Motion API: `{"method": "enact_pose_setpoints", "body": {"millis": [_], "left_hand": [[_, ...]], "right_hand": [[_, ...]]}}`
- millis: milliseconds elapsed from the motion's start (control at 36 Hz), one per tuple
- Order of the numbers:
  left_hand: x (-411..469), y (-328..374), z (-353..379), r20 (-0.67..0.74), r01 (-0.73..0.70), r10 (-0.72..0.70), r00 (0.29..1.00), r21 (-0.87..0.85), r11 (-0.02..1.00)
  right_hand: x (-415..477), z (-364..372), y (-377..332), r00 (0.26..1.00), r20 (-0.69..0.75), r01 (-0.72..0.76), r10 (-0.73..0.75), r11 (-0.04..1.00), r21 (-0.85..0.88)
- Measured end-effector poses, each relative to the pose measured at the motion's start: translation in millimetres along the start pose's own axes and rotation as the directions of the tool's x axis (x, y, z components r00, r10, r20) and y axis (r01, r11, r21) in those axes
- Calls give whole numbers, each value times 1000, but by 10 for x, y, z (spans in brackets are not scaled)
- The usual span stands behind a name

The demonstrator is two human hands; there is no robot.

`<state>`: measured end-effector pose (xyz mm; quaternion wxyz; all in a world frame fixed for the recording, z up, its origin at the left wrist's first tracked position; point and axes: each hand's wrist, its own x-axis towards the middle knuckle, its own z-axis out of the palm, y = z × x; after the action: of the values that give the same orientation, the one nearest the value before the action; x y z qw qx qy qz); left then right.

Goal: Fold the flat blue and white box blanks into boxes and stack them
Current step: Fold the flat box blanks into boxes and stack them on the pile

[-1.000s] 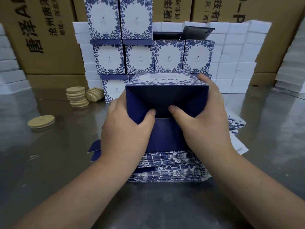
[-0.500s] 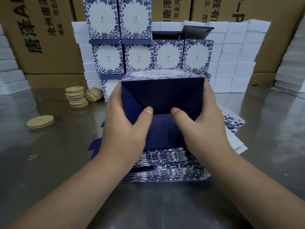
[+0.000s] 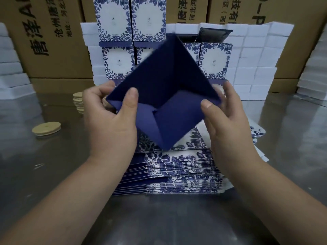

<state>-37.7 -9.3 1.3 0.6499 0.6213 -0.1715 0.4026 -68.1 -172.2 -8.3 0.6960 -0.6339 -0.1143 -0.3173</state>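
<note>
**Holding the box (image 3: 164,96) over the flat blanks (image 3: 177,174)**

Its navy inside faced the camera, one corner pointing down. The left hand (image 3: 111,121) pinched the left corner, the right hand (image 3: 228,121) the right, thumbs inside. Finished boxes (image 3: 117,62) stood stacked behind on the worktop (image 3: 53,165).

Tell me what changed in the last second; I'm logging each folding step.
The box rose and turned corner-up, its blue inside now facing the camera. The left hand and right hand keep hold, thumbs inside. The pile of blanks and stacked boxes stayed put.
</note>
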Motion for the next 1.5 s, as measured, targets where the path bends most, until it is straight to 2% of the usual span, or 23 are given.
{"method": "enact_pose_setpoints", "body": {"millis": [56, 139, 194, 306, 444, 583, 667, 778, 917, 1083, 1333, 1500], "left_hand": [[-12, 1, 3, -8, 6, -6, 1000, 65, 998], [-68, -5, 37, 111, 45, -63, 992, 155, 987], [-88, -19, 46, 188, 80, -112, 976, 170, 982], [-98, -16, 16, 304, 83, -138, 943, 184, 979], [-88, -25, 10, 405, 86, -154, 901, 182, 980], [-110, -35, 30, 397, 232, -212, 893, -2, 973], [-151, -50, 48, 392, 223, -193, 900, -33, 974], [-193, -42, 87, 451, 224, -158, 878, -98, 970], [-172, -81, 73, 438, 339, -278, 855, -68, 938], [-151, -95, 72, 357, 437, -369, 858, -130, 890], [-156, -113, 76, 271, 442, -405, 873, -89, 893], [-179, -58, 84, 424, 391, -311, 850, -114, 913]], "right_hand": [[-8, 11, -4, 997, 12, -70, 71, 996, -49], [-47, 47, 9, 993, 115, 32, -14, 986, -163], [-54, 44, 12, 995, 79, 67, -53, 981, -184], [-8, -26, 11, 1000, -31, -5, 1, 991, -133], [-33, -22, 16, 1000, -17, 2, -8, 959, -284], [-44, -13, -22, 999, 49, 29, -13, 939, -343], [-61, 4, -34, 998, 51, 52, -37, 937, -346], [-71, 16, -25, 999, 39, 17, -8, 973, -232], [-76, 28, -21, 999, 43, 13, -4, 979, -205], [-91, 48, -44, 994, 102, 67, -34, 938, -341], [-90, 69, -42, 981, 188, 123, -57, 923, -365], [-64, 16, -27, 996, 81, 62, -38, 944, -325]]}}
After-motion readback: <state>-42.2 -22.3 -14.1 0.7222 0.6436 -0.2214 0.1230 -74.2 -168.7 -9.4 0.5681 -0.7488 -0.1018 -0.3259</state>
